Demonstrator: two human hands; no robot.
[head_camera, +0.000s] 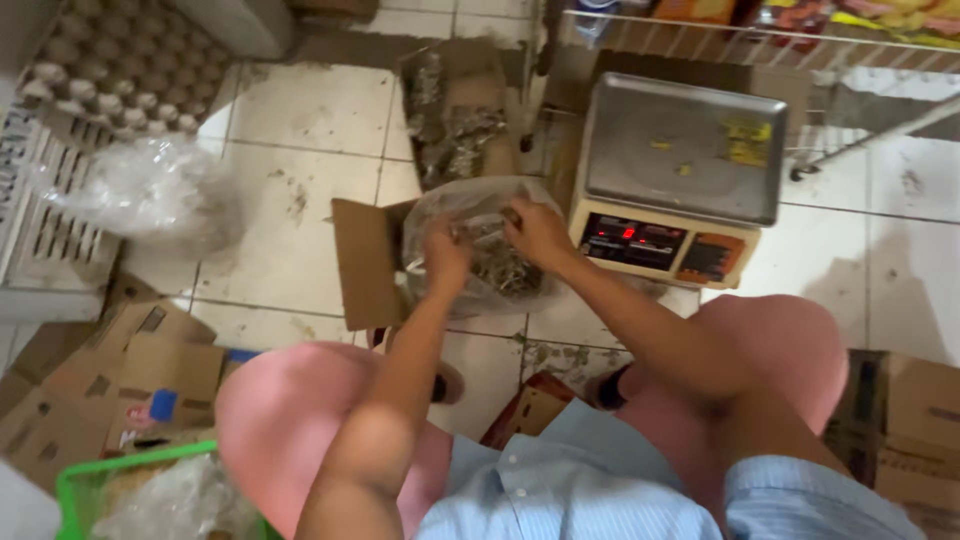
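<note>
Left hand (447, 250) and right hand (537, 232) both pinch rim of clear crinkly plastic bag (480, 245), mouth facing up. Bag sits in open brown cardboard box (365, 262) on tiled floor, holds small greyish pieces, possibly dried fish. Steel-topped scale (680, 170) just beside, at right.

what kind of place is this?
Likely a small grocery shop or its stockroom: a digital weighing scale on the tiled floor, stacked egg trays, cardboard boxes, and both hands in a clear plastic bag of dried goods.

Clear plastic bag (480, 235) of small dried brownish pieces, mouth open upward, resting in open cardboard box (365, 262) on tiled floor.
</note>
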